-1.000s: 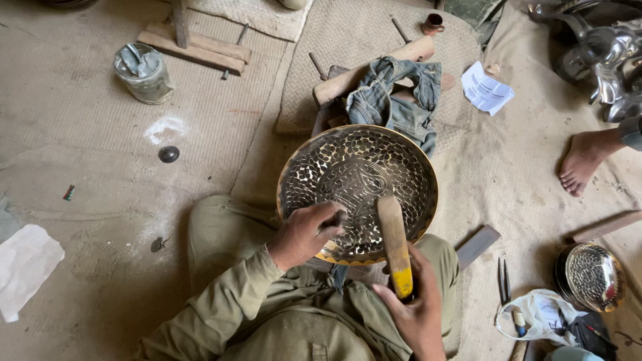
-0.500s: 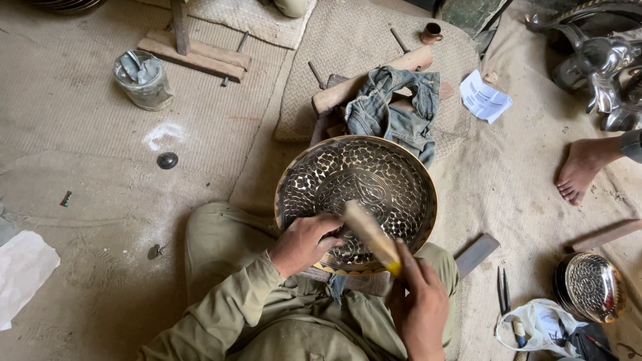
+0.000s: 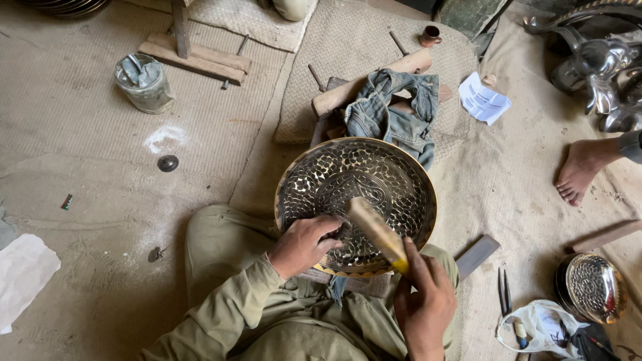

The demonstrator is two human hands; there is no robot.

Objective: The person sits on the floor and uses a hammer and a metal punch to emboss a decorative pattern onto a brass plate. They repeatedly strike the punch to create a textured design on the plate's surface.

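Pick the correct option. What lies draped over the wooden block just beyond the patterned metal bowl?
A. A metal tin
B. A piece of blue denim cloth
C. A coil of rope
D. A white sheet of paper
B: the blue denim cloth hangs over the wooden block just past the patterned metal bowl.

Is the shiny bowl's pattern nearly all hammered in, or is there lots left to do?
Most looks done: the big brass bowl already carries cut pattern over nearly all its inside, rim to middle. In hand: the left hand presses a small tool, mostly hidden, against the near side, and the right hand swings a wooden mallet over it. What is left seems to be only that near patch, though the hands hide part of it.
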